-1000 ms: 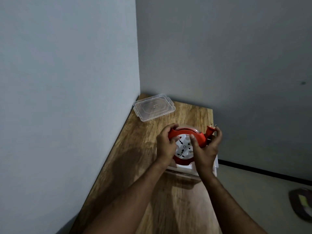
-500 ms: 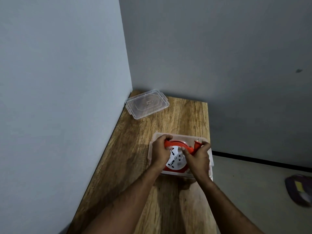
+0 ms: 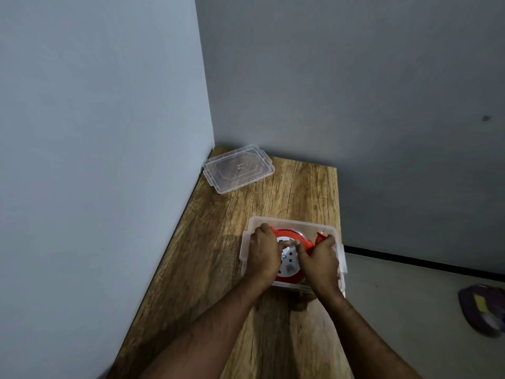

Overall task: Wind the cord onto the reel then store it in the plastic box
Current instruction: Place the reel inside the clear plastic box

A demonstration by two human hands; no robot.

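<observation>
From the head view, the storing step is in hand: the reel (image 3: 290,262), red with a white socket face, lies inside the plastic box (image 3: 293,222) with its cord apparently wound in, since no loose length shows; both hands are on it. The left hand (image 3: 263,257) has its grip curled over the reel's left rim, thumb laid across the white face; the right hand (image 3: 318,259) has its grip clamped round the red plug (image 3: 320,236) and the reel's right edge, the plug's pins standing just beyond its fingertips, toward the box's far right corner. The box sits under both grips near the right edge of the wooden desk (image 3: 207,269); its clear lid (image 3: 238,169) lies well beyond the left grip, in the far corner by the walls.

By my judgement the winding is done and the reel is nearly seated; the next move calls for tucking the plug down below the rim, loosing both grips, then reaching beyond for the lid; a plug left standing proud could stop the lid closing.
</observation>
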